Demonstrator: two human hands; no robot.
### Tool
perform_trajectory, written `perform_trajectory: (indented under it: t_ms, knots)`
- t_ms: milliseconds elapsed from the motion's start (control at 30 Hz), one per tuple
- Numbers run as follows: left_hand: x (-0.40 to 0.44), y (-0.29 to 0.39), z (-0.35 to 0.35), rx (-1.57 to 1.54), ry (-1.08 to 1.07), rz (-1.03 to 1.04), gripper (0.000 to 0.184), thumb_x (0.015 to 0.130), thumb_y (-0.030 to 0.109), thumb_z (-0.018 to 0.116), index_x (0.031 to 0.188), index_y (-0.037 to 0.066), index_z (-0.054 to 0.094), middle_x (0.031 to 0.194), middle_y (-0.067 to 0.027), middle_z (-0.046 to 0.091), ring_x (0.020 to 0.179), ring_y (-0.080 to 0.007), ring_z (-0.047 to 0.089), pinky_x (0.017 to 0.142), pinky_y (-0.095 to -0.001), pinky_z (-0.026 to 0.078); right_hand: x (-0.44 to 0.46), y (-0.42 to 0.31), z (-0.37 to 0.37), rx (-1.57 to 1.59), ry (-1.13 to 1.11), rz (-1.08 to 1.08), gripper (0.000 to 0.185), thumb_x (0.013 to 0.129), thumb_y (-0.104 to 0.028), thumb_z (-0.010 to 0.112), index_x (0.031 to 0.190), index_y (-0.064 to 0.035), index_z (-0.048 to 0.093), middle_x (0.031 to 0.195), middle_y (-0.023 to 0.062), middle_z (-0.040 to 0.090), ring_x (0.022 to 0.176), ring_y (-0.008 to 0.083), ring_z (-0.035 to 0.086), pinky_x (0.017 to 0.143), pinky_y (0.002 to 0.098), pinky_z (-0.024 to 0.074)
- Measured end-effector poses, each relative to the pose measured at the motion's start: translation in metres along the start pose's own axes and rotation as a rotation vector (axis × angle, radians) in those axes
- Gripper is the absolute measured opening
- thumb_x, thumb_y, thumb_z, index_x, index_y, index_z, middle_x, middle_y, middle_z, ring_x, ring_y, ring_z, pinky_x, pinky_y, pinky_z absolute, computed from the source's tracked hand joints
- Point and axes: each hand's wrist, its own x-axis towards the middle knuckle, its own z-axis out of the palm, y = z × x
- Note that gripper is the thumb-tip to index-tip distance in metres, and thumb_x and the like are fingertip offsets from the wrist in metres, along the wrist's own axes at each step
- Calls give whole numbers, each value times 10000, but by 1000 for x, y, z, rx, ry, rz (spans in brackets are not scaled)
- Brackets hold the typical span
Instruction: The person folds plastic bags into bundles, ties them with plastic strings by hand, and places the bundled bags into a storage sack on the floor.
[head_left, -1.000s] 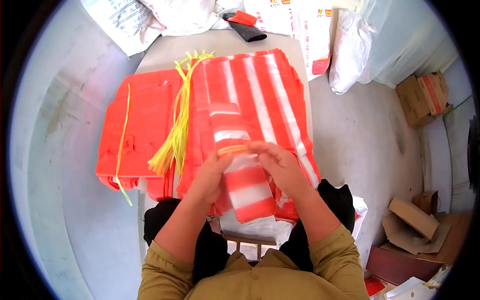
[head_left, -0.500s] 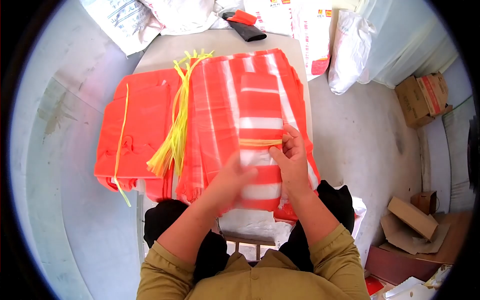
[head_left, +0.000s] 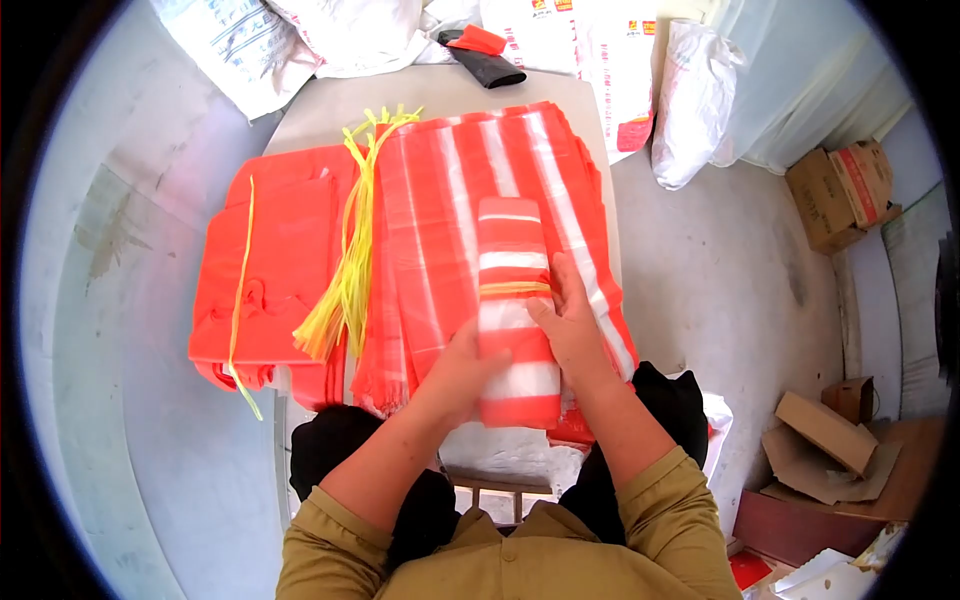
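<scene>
A folded bundle of red-and-white striped plastic bags [head_left: 520, 340] stands out over the front of a spread stack of striped bags [head_left: 430, 200]. A thin yellow tie [head_left: 514, 288] runs round its middle. My right hand [head_left: 570, 325] grips the bundle's right side, thumb on top just below the tie. On the lower left side, my left hand [head_left: 465, 375] is closed against the bundle, its fingers slightly blurred. Left of the stack lies a bunch of yellow ties [head_left: 352, 290].
Folded red bags [head_left: 285, 230] lie on the table's left, with a single yellow tie [head_left: 243, 280] across them. A black-and-red roll [head_left: 485, 62] sits at the table's [head_left: 340, 97] far edge. White sacks [head_left: 350, 30] stand behind. Cardboard boxes [head_left: 840, 195] are on the right.
The bundle's far end has come nearer to me and the bundle looks narrower. My left hand has closed in on its left side; the right hand keeps its grip.
</scene>
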Motion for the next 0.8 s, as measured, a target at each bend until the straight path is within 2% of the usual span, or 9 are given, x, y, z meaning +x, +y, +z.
perform_trajectory:
  t_ms: [200,333,433,467,533,633,667,767,800]
  knots:
    - [-1,2,5,-24,38,69,563,974,49,653,1465,26,377,1353,-144,581,1187,-234,624,958,-420,578,-16,3,-7,-35,-42,169,869,927,-19,651,1640,-51,155,1563,191,405,1355,238,499,1066,354,477]
    - [-1,1,2,474,46,104,625,970,86,670,1488,29,325,1358,-162,553,1154,-231,632,923,-383,586,-33,-16,-7,-147,-91,214,928,870,-40,710,1634,-50,185,1603,201,351,1419,275,430,1120,376,426]
    - [-6,-3,1,585,12,84,554,974,116,675,1453,31,412,1267,-149,611,1091,-227,658,877,-357,583,-28,-7,-24,-242,-119,67,935,849,-17,706,1629,-31,190,1613,188,343,1452,266,386,1142,365,405]
    - [-7,1,0,564,-4,49,517,978,132,673,1431,29,448,1232,-152,631,1079,-227,665,868,-356,580,-27,-10,-28,-79,-136,136,1011,840,2,744,1653,-70,149,1630,144,309,1410,239,441,1121,354,422]
    - [-8,17,-5,533,-36,-19,451,985,165,669,1387,25,521,1163,-157,673,1055,-228,679,849,-353,573,-22,-4,-47,7,-154,73,992,847,14,734,1651,-74,161,1608,148,350,1388,238,469,1107,364,443]
    - [-16,35,-6,720,278,453,398,979,227,647,1290,-21,622,1150,-204,702,977,-289,718,806,-384,560,-21,-19,-80,34,-100,79,955,843,0,719,1642,-59,200,1606,156,367,1386,242,471,1106,387,452]
    - [-4,33,-18,1024,342,652,477,961,237,670,1370,7,585,1305,-205,654,1165,-334,666,949,-432,533,-23,-27,-94,24,-61,97,942,839,-10,714,1637,-51,216,1611,159,365,1390,244,465,1108,397,450]
    - [16,30,-29,1550,434,842,573,976,297,643,1484,74,500,1546,-185,480,1448,-385,423,1168,-477,370,-47,-74,-135,122,32,27,984,839,-30,766,1643,-66,199,1554,166,450,1319,259,541,1089,406,475]
    - [19,27,-32,1625,423,734,607,976,326,632,1510,87,472,1586,-179,418,1482,-378,360,1193,-493,323,-59,-87,-151,134,62,-18,1002,832,-37,784,1643,-67,196,1537,164,468,1311,264,549,1088,407,477]
